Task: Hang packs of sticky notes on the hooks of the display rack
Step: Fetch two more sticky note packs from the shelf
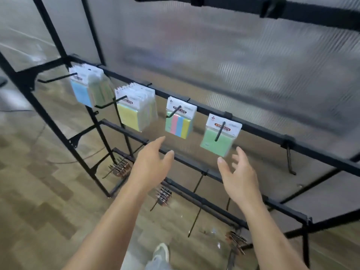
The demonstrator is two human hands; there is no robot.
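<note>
- Ribbed translucent sheeting point(233, 55) backs the black display rack point(259, 129), which stands on a wood-pattern floor point(39, 191).
- The green pack point(216, 142) hangs alone on its hook on the top rail, pushed back close to the rail, just above the right hand.
- The right hand point(238, 177) is spread and holds nothing. Its fingertips are just below the green pack's lower edge and do not touch it.
- The left hand point(153, 162) is also empty, with relaxed fingers reaching up below the striped pack point(178, 126). That pack sits alone on the next hook to the left.
- Further left on the same rail, one hook carries a thick bundle fronted by a yellow pack point(129, 116). The end hook carries another bundle fronted by a blue pack point(81, 92).
- To the right of the green pack, an empty hook point(290, 160) hangs from the rail.
- As I read it, the green pack is already hung and neither hand has a pack, so the step in hand is a release or a final straightening.
- The next move would be to fetch another pack and thread its hanging hole over a hook tip. The empty hook seems the likely one. No loose packs are in view.
- The lower rails hold small metallic-looking items point(120, 167), too blurred to identify.
</note>
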